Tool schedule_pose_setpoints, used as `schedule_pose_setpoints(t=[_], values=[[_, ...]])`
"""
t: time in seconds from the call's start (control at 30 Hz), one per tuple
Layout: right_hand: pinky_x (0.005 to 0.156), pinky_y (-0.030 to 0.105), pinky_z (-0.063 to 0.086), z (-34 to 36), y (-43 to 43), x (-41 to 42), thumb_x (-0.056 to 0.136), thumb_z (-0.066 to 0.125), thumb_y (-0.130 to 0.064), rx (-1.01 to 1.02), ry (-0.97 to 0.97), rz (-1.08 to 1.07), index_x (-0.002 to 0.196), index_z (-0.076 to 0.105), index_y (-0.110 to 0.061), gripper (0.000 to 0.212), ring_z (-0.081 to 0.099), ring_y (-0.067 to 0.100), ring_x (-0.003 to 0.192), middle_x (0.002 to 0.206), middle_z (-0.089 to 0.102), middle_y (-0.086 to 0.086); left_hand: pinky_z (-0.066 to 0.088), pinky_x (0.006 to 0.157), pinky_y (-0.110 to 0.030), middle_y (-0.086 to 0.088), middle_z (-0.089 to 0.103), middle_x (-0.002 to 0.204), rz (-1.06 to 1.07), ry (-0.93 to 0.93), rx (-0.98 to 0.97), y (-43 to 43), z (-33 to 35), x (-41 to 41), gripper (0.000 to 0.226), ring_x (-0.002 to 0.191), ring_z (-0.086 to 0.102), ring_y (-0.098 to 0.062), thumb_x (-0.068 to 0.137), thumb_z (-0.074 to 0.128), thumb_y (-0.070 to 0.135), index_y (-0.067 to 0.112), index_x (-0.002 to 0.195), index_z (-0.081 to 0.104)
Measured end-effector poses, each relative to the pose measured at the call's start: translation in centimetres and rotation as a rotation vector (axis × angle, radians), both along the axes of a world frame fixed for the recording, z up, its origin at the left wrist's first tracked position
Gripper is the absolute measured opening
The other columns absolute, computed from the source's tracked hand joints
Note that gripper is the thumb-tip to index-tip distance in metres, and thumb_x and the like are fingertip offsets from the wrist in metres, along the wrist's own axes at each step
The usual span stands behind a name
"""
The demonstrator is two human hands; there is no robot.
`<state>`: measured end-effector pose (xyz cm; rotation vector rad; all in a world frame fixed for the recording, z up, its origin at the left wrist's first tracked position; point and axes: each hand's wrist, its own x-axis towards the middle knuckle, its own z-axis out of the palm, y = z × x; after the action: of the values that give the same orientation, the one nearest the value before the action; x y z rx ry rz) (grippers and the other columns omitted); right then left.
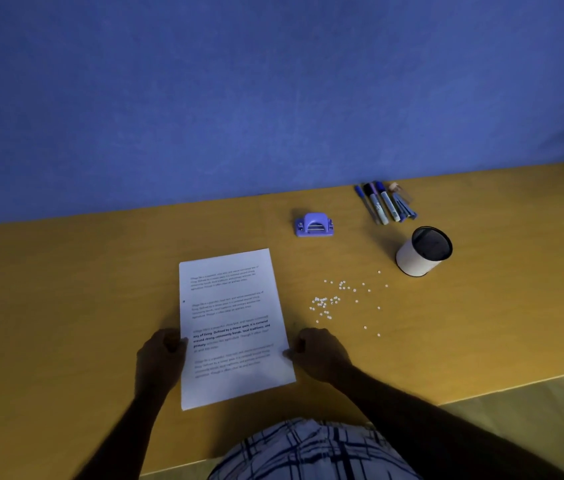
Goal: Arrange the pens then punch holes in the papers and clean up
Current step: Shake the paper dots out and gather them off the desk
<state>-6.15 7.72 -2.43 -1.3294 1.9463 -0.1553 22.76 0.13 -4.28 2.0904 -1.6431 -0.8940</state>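
Observation:
A white printed paper stack (232, 327) lies on the wooden table in front of me, with a punched hole near its left edge. My left hand (161, 358) grips the left edge and my right hand (320, 353) grips the right edge. A purple hole punch (314, 225) sits behind the paper. Several pens and markers (384, 204) lie side by side at the back right. A white pen holder (424, 251) with a dark mesh inside stands in front of them. Several small white paper dots (332, 303) are scattered to the right of the paper.
The yellow-brown table (66, 289) runs against a blue wall (273, 81). Its right front edge (515, 386) drops to a pale floor. My checked clothing (308, 452) shows at the bottom.

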Motion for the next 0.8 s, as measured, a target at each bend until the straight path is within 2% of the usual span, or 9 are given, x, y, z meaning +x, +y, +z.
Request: schedule_pose_setpoints(t=[0.07,0.2,0.23,0.3,0.37,0.43,0.53,0.7,0.8], values=[[0.07,0.032,0.055,0.4,0.4,-1.2,0.082,0.063,-0.043,-0.079,0.091,-0.008,0.085,0.066,-0.022,0.022,0.068,0.02,0.082,0.089,0.072,-0.002,0.052,0.077,-0.038,-0.011,0.071,0.102,0.012,-0.037,-0.023,0.1,0.0,0.0,0.024,0.089,0.064,-0.029,0.088,0.065,0.02,0.012,0.111,0.065],[0.069,0.031,0.048,0.1,2.1,-5.5,0.083,0.064,-0.032,-0.328,0.152,-0.112,0.088,0.066,-0.02,0.014,0.064,0.026,0.089,0.092,0.068,0.003,0.053,0.075,-0.043,-0.015,0.068,0.103,0.007,-0.127,-0.128,0.7,-0.1,-0.4,0.025,0.09,0.062,-0.035,0.088,0.064,0.019,0.009,0.11,0.064],[0.077,0.032,0.049,-0.2,2.6,-6.8,0.083,0.067,-0.03,-0.378,0.164,-0.129,0.098,0.067,-0.017,0.02,0.062,0.027,0.097,0.101,0.067,0.005,0.054,0.074,-0.045,-0.016,0.066,0.101,-0.033,-0.156,-0.172,1.0,-0.3,-0.9,0.023,0.09,0.062,-0.036,0.088,0.064,0.018,0.008,0.108,0.064],[0.095,0.035,0.046,-0.9,3.3,-9.4,0.082,0.071,-0.031,-0.412,0.182,-0.159,0.122,0.06,-0.012,0.046,0.053,0.027,0.116,0.125,0.059,0.008,0.056,0.073,-0.045,-0.014,0.064,0.101,-0.083,-0.138,-0.251,1.8,-0.3,-2.4,0.023,0.087,0.063,-0.032,0.087,0.066,0.017,0.009,0.108,0.064],[0.109,0.037,0.037,-1.5,3.4,-11.6,0.083,0.071,-0.039,-0.368,0.191,-0.186,0.141,0.044,-0.008,0.071,0.042,0.029,0.134,0.147,0.044,0.011,0.057,0.073,-0.042,-0.011,0.064,0.105,-0.127,-0.072,-0.29,2.2,-0.1,-4.4,0.028,0.085,0.065,-0.027,0.084,0.069,0.016,0.012,0.111,0.063],[0.117,0.039,0.029,-2.1,3.2,-13.4,0.084,0.067,-0.049,-0.298,0.188,-0.199,0.152,0.025,-0.009,0.089,0.027,0.027,0.145,0.159,0.026,0.01,0.057,0.075,-0.044,-0.01,0.064,0.105,-0.234,-0.051,-0.332,2.4,-0.1,-6.3,0.03,0.088,0.065,-0.029,0.083,0.071,0.014,0.011,0.112,0.064],[0.12,0.042,0.023,-2.6,2.5,-15.6,0.084,0.06,-0.061,-0.252,0.185,-0.191,0.156,0.011,-0.013,0.098,0.016,0.025,0.15,0.164,0.012,0.007,0.055,0.083,-0.044,-0.006,0.064,0.107,-0.36,-0.009,-0.346,2.5,0.2,-9.0,0.03,0.099,0.064,-0.027,0.083,0.07,0.018,0.014,0.113,0.063],[0.123,0.044,0.009,-3.3,0.4,-18.0,0.09,0.051,-0.061,-0.199,0.268,-0.143,0.156,0.003,-0.014,0.094,0.001,0.022,0.152,0.165,-0.001,0.007,0.04,0.087,-0.033,0.005,0.059,0.115,-0.566,-0.015,-0.35,3.0,0.6,-12.3,0.031,0.111,0.055,-0.014,0.084,0.06,0.033,0.024,0.113,0.06],[0.123,0.045,0.005,-4.1,-0.5,-18.4,0.09,0.044,-0.066,-0.195,0.31,-0.112,0.156,-0.001,-0.013,0.095,-0.005,0.022,0.152,0.165,-0.006,0.007,0.039,0.092,-0.033,0.003,0.056,0.125,-0.664,-0.054,-0.327,3.0,0.5,-13.7,0.037,0.119,0.054,-0.016,0.086,0.06,0.035,0.023,0.121,0.058]])
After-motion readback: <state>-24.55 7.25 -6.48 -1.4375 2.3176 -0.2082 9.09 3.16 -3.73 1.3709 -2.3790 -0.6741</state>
